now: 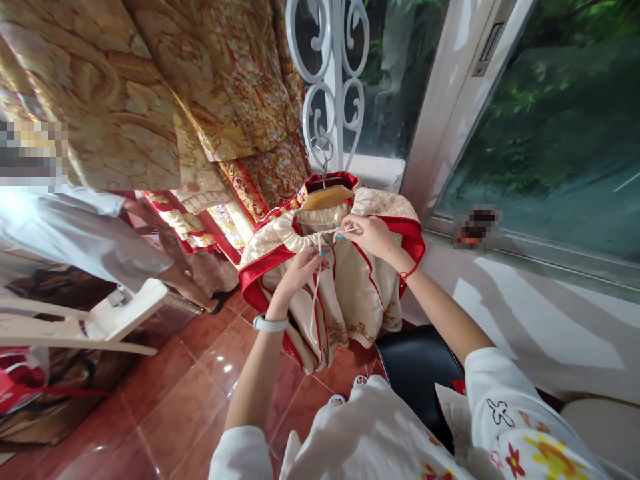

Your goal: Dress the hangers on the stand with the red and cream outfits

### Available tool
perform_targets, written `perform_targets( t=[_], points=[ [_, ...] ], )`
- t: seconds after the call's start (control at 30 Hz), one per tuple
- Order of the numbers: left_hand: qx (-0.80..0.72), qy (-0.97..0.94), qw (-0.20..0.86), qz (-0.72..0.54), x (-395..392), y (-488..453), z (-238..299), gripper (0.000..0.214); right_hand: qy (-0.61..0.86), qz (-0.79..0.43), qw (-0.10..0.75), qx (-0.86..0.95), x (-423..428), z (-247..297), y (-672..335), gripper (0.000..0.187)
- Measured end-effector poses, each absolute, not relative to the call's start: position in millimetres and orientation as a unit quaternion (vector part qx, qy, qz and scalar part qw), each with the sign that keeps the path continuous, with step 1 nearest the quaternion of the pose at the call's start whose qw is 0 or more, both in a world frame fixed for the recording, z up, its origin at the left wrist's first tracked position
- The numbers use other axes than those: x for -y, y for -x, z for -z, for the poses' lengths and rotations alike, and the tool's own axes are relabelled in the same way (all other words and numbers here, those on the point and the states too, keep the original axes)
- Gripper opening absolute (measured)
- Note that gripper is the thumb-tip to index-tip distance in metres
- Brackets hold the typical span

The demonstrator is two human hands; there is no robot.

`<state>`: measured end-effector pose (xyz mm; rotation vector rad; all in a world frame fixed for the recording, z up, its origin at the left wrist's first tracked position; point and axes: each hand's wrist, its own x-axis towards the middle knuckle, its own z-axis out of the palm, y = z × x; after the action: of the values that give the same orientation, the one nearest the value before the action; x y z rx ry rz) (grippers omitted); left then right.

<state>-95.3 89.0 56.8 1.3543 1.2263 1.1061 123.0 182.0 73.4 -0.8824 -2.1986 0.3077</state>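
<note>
A cream jacket with red trim (353, 280) hangs in front of me on a wooden hanger (327, 198), its metal hook up by the white scrollwork. A pale drawstring cord (314, 303) runs across the gathered neckline, one end dangling down the front. My left hand (301, 267) pinches the cord left of the middle. On the other side my right hand (367, 233) grips the cord between thumb and fingers. The cord crosses between both hands, close to the cloth; whether it is knotted I cannot make out.
Gold and red embroidered cloths (200, 87) hang at the left. A person in pale clothes (85, 227) stands beside a white plastic chair (125, 313). A black seat (420, 367) is near my right side. White scrollwork (337, 87) and a window (550, 127) rise behind.
</note>
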Motion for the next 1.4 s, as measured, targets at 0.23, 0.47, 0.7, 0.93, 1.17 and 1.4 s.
perform_targets(
  t=[0.23,0.47,0.7,0.93,1.17,1.4],
  points=[
    [-0.666,-0.54,0.176,-0.484,-97.9,58.2,-55.4,0.022,0.372,-0.073,0.395,0.837,-179.0,-62.0,-120.3,0.012],
    [-0.734,-0.542,0.06,-0.405,-110.0,56.9,-56.1,0.024,0.375,-0.016,0.386,0.843,-178.4,-57.7,-113.7,0.011],
    [-0.636,-0.623,0.04,-0.454,-107.7,54.5,-74.1,0.027,0.338,-0.022,0.409,0.847,-183.0,-80.4,-82.3,0.013],
    [-0.673,-0.619,0.054,-0.401,-107.0,53.2,-54.0,0.016,0.355,-0.103,0.396,0.84,-186.4,-63.1,-79.0,0.018],
    [-0.587,-0.576,0.145,-0.55,-80.6,58.8,-44.7,0.031,0.278,-0.232,0.433,0.825,-177.0,-50.5,-111.9,0.022],
    [-0.545,-0.578,0.203,-0.573,-88.3,78.3,-39.8,0.037,0.279,-0.286,0.475,0.784,-187.6,-46.6,-119.7,0.018]
  ],
)
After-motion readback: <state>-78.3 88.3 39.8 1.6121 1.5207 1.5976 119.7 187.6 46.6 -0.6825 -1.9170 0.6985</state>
